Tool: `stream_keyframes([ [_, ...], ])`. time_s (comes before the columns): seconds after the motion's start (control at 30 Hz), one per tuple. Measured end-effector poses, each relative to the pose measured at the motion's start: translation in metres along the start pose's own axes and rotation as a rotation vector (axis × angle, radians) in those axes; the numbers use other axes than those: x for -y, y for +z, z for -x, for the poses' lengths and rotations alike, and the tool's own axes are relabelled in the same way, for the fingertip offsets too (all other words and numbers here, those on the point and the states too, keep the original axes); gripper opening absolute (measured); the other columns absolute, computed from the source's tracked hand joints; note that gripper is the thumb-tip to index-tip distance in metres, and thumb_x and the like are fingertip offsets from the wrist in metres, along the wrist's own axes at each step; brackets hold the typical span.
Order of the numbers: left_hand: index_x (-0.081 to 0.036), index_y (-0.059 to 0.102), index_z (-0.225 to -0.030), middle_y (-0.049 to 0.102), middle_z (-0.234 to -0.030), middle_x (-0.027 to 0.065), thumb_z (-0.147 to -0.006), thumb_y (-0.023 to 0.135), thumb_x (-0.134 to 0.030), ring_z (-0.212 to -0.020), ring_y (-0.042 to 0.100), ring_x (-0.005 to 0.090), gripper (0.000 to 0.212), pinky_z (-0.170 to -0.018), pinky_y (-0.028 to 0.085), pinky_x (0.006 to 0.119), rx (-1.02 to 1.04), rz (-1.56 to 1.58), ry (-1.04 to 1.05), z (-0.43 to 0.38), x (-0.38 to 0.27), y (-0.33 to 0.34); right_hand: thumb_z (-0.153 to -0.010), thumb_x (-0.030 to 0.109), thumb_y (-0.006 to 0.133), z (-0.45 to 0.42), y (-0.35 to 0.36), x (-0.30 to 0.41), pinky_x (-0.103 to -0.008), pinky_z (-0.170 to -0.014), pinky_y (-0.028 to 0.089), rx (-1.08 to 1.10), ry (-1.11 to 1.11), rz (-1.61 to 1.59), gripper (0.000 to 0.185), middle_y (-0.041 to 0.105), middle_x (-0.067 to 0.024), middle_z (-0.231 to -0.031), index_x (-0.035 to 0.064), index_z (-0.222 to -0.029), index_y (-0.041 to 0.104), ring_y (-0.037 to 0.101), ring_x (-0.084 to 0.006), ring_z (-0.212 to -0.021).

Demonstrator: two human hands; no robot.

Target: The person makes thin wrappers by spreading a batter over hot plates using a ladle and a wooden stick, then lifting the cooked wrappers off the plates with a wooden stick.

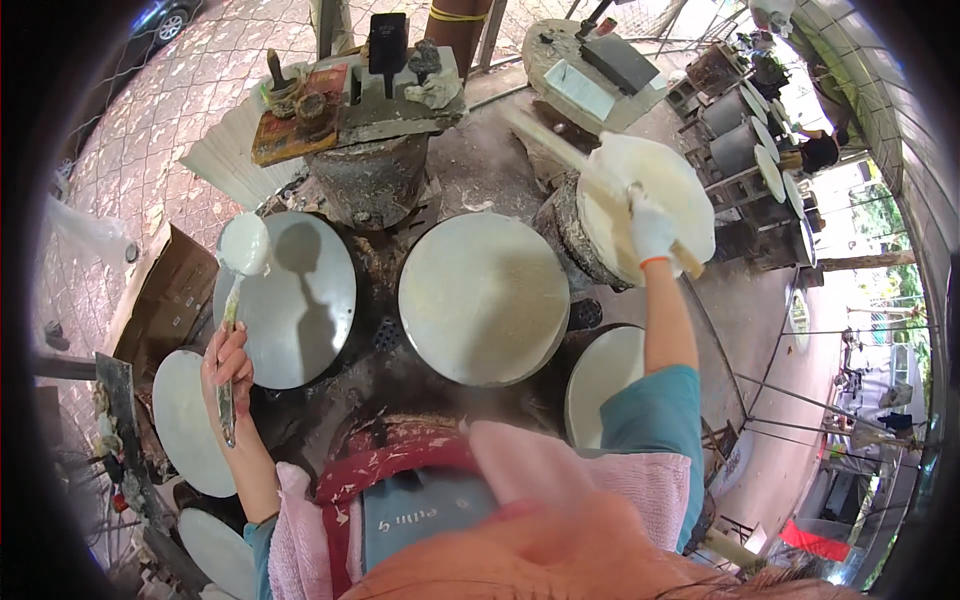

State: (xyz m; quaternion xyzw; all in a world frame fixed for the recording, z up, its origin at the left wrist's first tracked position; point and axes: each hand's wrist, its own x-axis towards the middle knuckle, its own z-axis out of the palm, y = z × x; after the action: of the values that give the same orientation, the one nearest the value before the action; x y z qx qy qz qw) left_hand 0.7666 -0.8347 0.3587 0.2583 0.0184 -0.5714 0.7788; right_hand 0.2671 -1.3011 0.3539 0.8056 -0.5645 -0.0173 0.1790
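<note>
My left hand (229, 364) grips the handle of a ladle (245, 247) with white, wet batter in its bowl. The ladle is over the edge of a shiny round metal plate (319, 259), on which its shadow falls. On my right, my right hand (654, 229), in a white glove with an orange band at the wrist, is shut on a long, flat wooden stick (566, 154), blurred at its far end. Beneath that hand lies a pale, thin round sheet (667, 169) over a crusted, drum-like stand (570, 232). In the middle, another round plate (480, 300) carries a whitish film.
More round plates (607, 382) (191, 427) surround me, one partly behind my right arm. Ahead, a crusted pot (371, 180) supports a slab with a brush (281, 79) and a phone (388, 45). A cardboard box (165, 292) stands left. A person (821, 150) is far right.
</note>
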Motion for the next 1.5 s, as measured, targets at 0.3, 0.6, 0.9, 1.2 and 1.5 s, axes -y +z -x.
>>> stream_keyframes([
  [0.3, 0.004, 0.047, -0.103, 0.036, -0.058, -0.0069, -0.099, 0.035, -0.019, -0.033, 0.031, 0.0001, 0.026, -0.034, 0.02, 0.019, -0.307, -0.21, 0.092, -0.011, 0.021, 0.024, -0.082, 0.014, 0.05, 0.044, 0.114, -0.006, -0.0413, -0.064, 0.051, -0.04, 0.06, -0.159, 0.02, 0.063, -0.0114, -0.086, 0.0147, -0.1, 0.058, 0.064, -0.0302, -0.076],
  [0.6, 0.003, 0.051, -0.095, 0.038, -0.06, -0.0026, -0.095, 0.048, -0.024, -0.036, 0.033, 0.0062, 0.027, -0.037, 0.025, 0.019, -0.092, -0.689, 0.042, -0.068, 0.035, -0.014, -0.078, 0.014, 0.056, 0.112, 0.062, 0.05, -0.0439, -0.06, 0.05, -0.192, 0.243, -0.396, 0.034, 0.063, -0.0143, -0.08, 0.018, -0.112, 0.061, 0.061, -0.034, -0.066],
  [0.9, 0.002, 0.055, -0.103, 0.062, -0.086, 0.0227, -0.084, 0.06, -0.027, -0.08, 0.059, 0.0418, 0.035, -0.07, 0.046, 0.047, -0.215, -1.946, 0.527, -0.114, 0.019, -0.171, -0.087, 0.038, 0.056, 0.213, -0.003, 0.36, -0.036, -0.063, 0.051, 0.357, -0.177, -0.647, 0.029, 0.06, -0.0094, -0.081, 0.0092, -0.091, 0.06, 0.06, -0.0227, -0.068],
  [1.2, 0.0, 0.052, -0.111, 0.061, -0.076, 0.0146, -0.089, 0.055, -0.016, -0.063, 0.057, 0.0251, 0.028, -0.062, 0.045, 0.036, -0.525, -1.632, 0.901, -0.044, -0.109, -0.112, -0.091, 0.027, 0.052, 0.265, -0.019, 0.481, -0.0325, -0.067, 0.047, 0.431, 0.086, -1.323, 0.04, 0.064, -0.0177, -0.087, 0.0095, -0.127, 0.051, 0.063, -0.0253, -0.074],
  [1.5, 0.002, 0.056, -0.094, 0.052, -0.07, 0.0003, -0.09, 0.054, -0.012, -0.066, 0.045, 0.0082, 0.014, -0.059, 0.04, 0.026, -0.457, -1.371, 0.489, 0.034, -0.087, -0.174, -0.091, 0.021, 0.055, 0.246, 0.009, 0.442, -0.0229, -0.067, 0.046, 0.186, 0.013, -1.29, 0.034, 0.065, -0.0016, -0.089, 0.0048, -0.121, 0.056, 0.055, -0.0093, -0.07],
])
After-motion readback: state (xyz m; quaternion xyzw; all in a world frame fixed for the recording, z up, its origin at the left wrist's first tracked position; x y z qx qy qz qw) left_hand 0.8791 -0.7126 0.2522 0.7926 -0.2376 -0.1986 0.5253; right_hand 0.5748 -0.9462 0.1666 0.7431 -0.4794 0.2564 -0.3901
